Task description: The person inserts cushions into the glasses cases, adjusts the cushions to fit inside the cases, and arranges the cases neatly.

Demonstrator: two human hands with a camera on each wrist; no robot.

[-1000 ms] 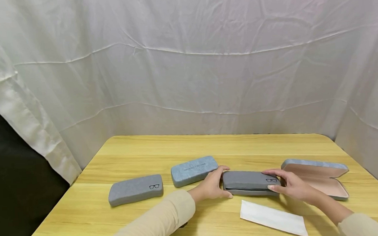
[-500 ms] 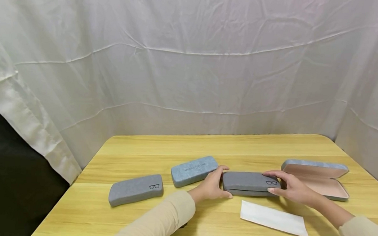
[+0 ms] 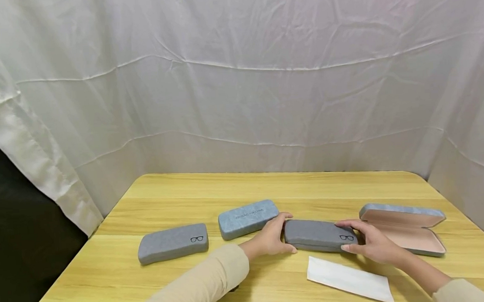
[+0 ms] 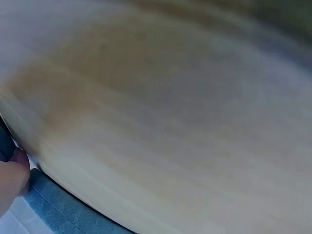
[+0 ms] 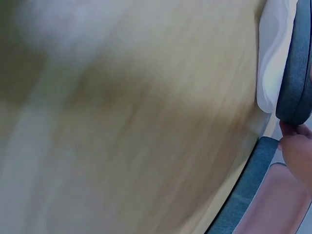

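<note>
While a flat white sheet (image 3: 350,280), cloth or paper I cannot tell, lies nearest me on the wood-grain table (image 3: 109,288), the grey glasses case (image 3: 318,235) sits just beyond it, flat on the wood. My left hand (image 3: 273,237) holds its left end, thumb at the front corner, fingers at the back. My right hand (image 3: 372,241) grips the right end beside the printed spectacles, thumb on the front edge, fingers reaching over the back. The lid is down, reduced to a thin seam along the front.

Handling, by my judgement: light; a stiff shell under a matt covering, which should give my fingertips good purchase and slip little. Contents, if any, are hidden, so their fragility cannot be told. Best hold: the two short ends, thumb before and fingers behind, pressing lightly across the width and keeping skin out of the seam.

Behind my right wrist stands an open case (image 3: 415,239), pink-lined, its lid raised. Well to the left lies a second grey case (image 3: 173,244), closed. Farther back is a blue case (image 3: 248,219), lettered on top; last comes the white curtain (image 3: 239,100).
</note>
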